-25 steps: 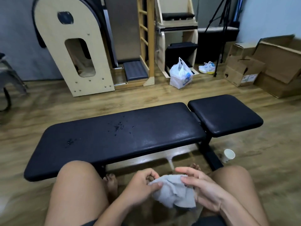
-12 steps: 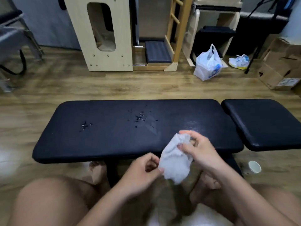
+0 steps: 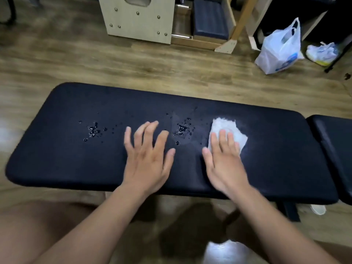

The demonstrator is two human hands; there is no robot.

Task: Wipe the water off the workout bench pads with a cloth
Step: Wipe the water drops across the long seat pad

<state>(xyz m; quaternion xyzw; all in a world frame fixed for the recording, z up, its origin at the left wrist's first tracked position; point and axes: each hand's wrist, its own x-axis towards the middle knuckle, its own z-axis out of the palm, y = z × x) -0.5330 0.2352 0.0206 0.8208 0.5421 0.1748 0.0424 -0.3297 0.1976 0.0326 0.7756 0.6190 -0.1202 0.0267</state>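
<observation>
White cloth [image 3: 227, 126] lies half hidden under flat right hand [image 3: 225, 164]; left hand [image 3: 146, 159] splayed, grips released.

Brought the crumpled white cloth [image 3: 225, 124] up onto the long black padded bench [image 3: 76, 159], right of centre; flattened it under the right hand [image 3: 224, 161]; released with the left hand [image 3: 148, 157], now spread mid-frame.

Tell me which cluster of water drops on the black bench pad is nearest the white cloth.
The cluster of water drops between the left hand and right hand, beside the white cloth; the other cluster lies beyond the left hand.
</observation>
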